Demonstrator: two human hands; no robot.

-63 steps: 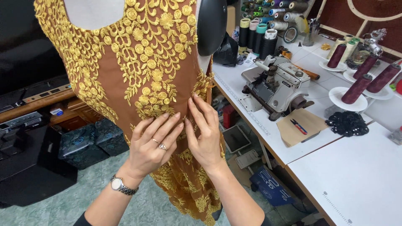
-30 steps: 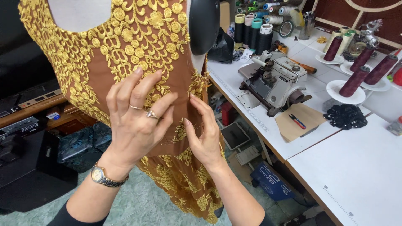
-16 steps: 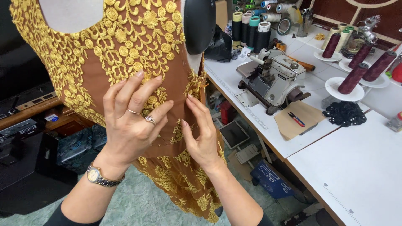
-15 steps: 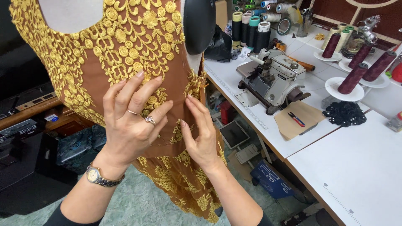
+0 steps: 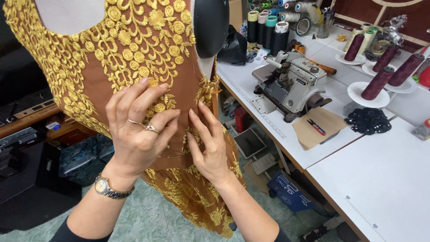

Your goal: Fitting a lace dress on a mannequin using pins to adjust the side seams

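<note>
- Brown fabric worked with raised gold floral embroidery makes up the dress (image 5: 134,58), which is draped over a pale dressmaker's form (image 5: 67,13) at the left of the head view, beside the white work table (image 5: 394,179).
- The left hand (image 5: 136,132) is laid flat against the front of the dress at waist height, fingers spread and pointing upward, two rings and a metal wristwatch (image 5: 109,188) being worn; nothing is gripped, the cloth only being pressed.
- The right hand (image 5: 208,143) is set just beside it, fingers extended upward and close together, the fingertips (image 5: 193,114) resting on the fabric along a vertical line near the side edge; whether a fold is pinched there cannot be told.
- Both forearms are raised from below, wrists bent back.
- A grey overlock sewing machine (image 5: 291,83) is seen on the table, with dark red thread cones (image 5: 378,83) and a black lace piece (image 5: 368,121) near it.
</note>
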